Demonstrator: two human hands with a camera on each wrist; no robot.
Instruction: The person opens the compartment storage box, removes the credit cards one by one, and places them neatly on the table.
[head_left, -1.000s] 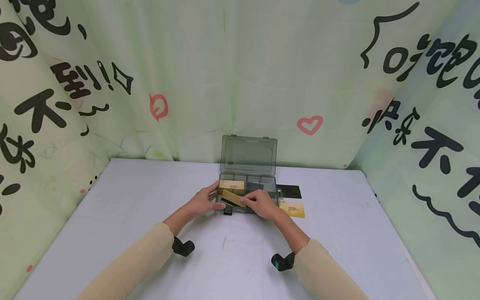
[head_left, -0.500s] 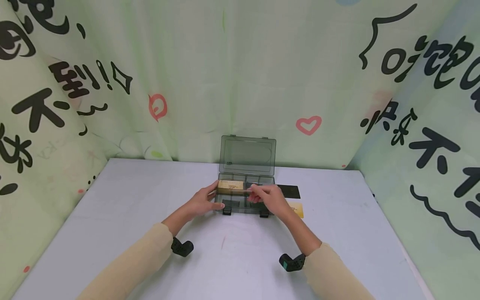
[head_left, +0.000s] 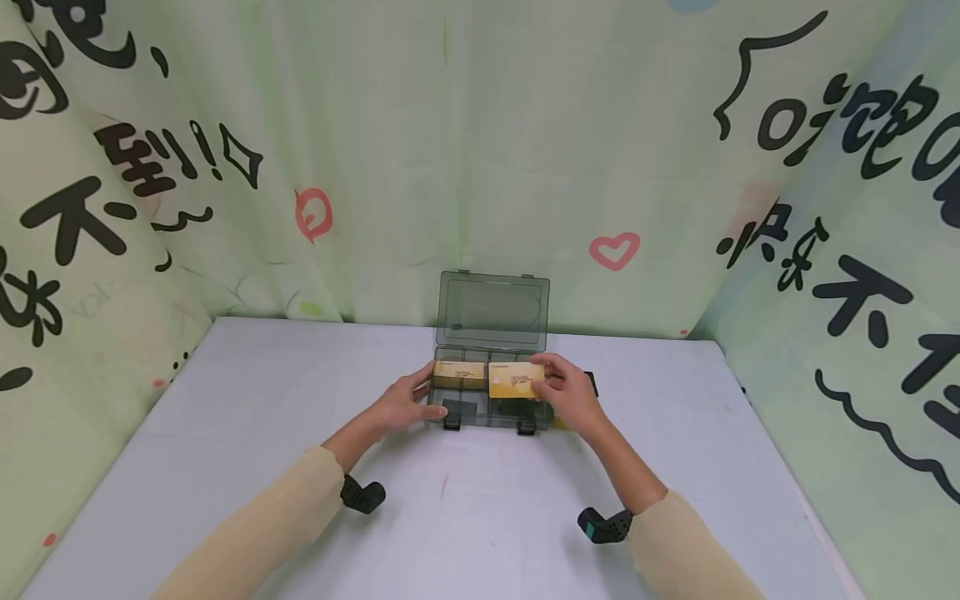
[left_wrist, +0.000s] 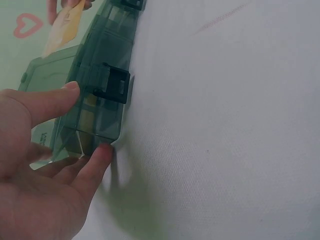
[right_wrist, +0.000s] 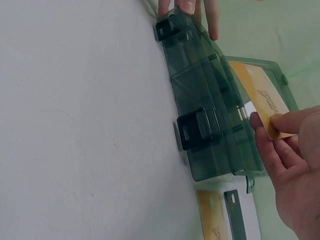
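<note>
A grey-green clear plastic compartment box [head_left: 491, 422] lies on the table with its lid [head_left: 492, 310] raised at the back. My left hand [head_left: 401, 404] holds its left front corner; in the left wrist view the thumb is by a front latch [left_wrist: 114, 84] and the fingers touch the side. My right hand [head_left: 573, 396] pinches a gold card [head_left: 516, 380] by its right end, printed face toward me, over the box's right half. Another gold card [head_left: 460, 374] stands in the left rear compartment. Where the held card's lower edge sits is hard to tell.
Right of the box, partly covered by my right hand in the head view, lie a yellow card [right_wrist: 212, 215] and a black card [right_wrist: 235, 215]. White cloth [head_left: 300, 375] covers the table. Printed curtains [head_left: 390, 167] rise behind and at both sides.
My right hand has lifted the gold card from the left front of the box, carried it rightward and back, and turned its printed face forward. My left hand stays at the corner.
</note>
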